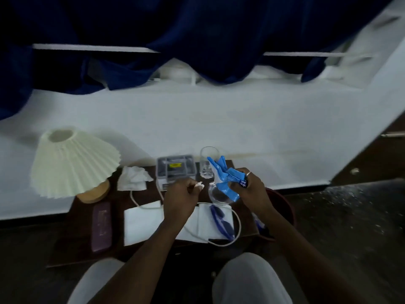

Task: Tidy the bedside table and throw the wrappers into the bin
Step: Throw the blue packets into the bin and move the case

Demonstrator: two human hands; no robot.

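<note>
Ok, bed (219, 119): white, runs along the far side of the tabletop, dark blue curtain (197, 29) hanging behind it.
Tabletop (83, 216): dark wood, crowded.
Lamp (72, 163): pleated cream shade, wooden base, far left corner.
Bin (285, 207): dark red, on the floor just right of the tabletop; right arm hides most of the inside.
White cloth (142, 224): flat at centre, cable (237, 227) looped over it, blue sunglasses (221, 222) on its right part.
Plastic box (175, 170): clear, lidded, far centre; contents too blurred to tell.
Tissue (133, 178): crumpled, between lamp and box.
Purple case (101, 227): near left.
Tall glass (208, 163): upright, right of box, partly behind the wrappers.
Blue wrappers (223, 178): bunched in right grip (252, 189), fingers curled round them, above the tabletop's right side.
White scrap (199, 185): pinched in left grip (179, 198), over the centre.
</note>
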